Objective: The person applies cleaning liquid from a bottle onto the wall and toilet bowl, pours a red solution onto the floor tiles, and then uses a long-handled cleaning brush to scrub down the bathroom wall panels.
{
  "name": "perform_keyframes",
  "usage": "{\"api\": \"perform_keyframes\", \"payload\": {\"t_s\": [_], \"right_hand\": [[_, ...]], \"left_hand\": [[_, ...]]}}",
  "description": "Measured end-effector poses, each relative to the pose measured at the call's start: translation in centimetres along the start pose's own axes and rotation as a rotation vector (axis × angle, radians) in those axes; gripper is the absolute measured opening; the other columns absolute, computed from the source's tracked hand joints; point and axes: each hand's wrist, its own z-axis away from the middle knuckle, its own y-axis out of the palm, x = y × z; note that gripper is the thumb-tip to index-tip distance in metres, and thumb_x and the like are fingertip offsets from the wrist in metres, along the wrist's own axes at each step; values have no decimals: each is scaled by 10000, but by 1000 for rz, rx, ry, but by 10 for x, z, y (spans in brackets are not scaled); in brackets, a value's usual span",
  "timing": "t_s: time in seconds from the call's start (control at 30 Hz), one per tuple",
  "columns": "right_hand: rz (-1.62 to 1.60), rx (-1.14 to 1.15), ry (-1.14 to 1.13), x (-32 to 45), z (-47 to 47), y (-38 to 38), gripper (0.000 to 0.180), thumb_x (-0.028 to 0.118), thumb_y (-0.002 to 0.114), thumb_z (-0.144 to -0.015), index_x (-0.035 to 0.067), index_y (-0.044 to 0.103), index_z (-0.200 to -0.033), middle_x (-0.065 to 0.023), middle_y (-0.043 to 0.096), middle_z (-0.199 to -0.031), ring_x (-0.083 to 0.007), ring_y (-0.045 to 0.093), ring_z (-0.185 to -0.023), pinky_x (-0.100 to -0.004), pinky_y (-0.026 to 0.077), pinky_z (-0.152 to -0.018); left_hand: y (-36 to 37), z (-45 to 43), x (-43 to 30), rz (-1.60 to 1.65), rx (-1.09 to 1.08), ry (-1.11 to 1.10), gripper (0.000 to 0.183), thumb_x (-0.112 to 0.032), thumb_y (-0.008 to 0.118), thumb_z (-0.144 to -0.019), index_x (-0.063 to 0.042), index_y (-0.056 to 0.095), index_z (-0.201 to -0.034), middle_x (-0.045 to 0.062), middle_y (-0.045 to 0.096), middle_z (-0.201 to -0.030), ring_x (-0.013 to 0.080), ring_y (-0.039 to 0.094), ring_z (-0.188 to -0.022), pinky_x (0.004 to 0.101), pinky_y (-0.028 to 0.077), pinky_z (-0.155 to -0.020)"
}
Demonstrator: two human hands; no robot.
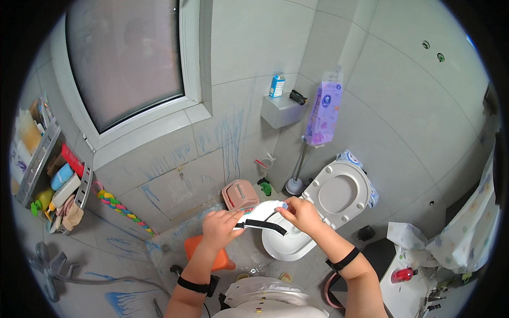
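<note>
My left hand (220,229) is wrapped around a white plastic bottle (262,209), which lies tilted sideways over the toilet. Also at that hand is a narrow brush with black bristles and a white back (265,225), pointing right below the bottle. The fingers of my right hand (301,214) pinch the light-blue cap (283,205) at the bottle's neck. Whether the cap is loose cannot be made out. Beneath both hands stands the white toilet bowl (280,251), its seat (342,187) and lid raised against the wall behind.
A pink lidded bin (241,194) and an orange plastic stool (206,254) stand at left. Against the corner leans a plunger (295,186). A tissue pack (324,113) hangs above it. Loaded wall shelves (37,159) are far left; a red bottle (403,275) lies on a white surface at right.
</note>
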Motion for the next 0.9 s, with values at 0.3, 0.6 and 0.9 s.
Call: {"api": "perform_keyframes", "payload": {"t_s": [0.3, 0.6, 0.9], "right_hand": [[63, -55, -116, 6, -14, 13, 299, 296, 618, -824, 16, 530, -766, -143, 549, -634, -339, 545, -590, -425, 423, -540], [6, 235, -277, 11, -9, 11, 258, 256, 594, -851, 1, 565, -877, -155, 587, -747, -331, 574, -719, -397, 457, -657], [-251, 137, -128, 23, -10, 9, 274, 198, 719, -753, 15, 627, -934, -89, 571, -716, -196, 547, -638, -309, 454, -592]], "left_hand": [[-8, 5, 0, 117, -8, -122, 413, -295, 784, -560, -121, 686, -922, 8, 660, -772, 192, 584, -643, 314, 435, -585], [-14, 26, 29, 630, 307, -450, 503, -308, 805, -541, -41, 681, -949, 114, 661, -798, 271, 626, -703, 334, 491, -652], [-14, 29, 22, 325, 80, -256, 425, -285, 788, -564, -36, 674, -889, 118, 652, -782, 286, 621, -722, 349, 481, -648]]}}
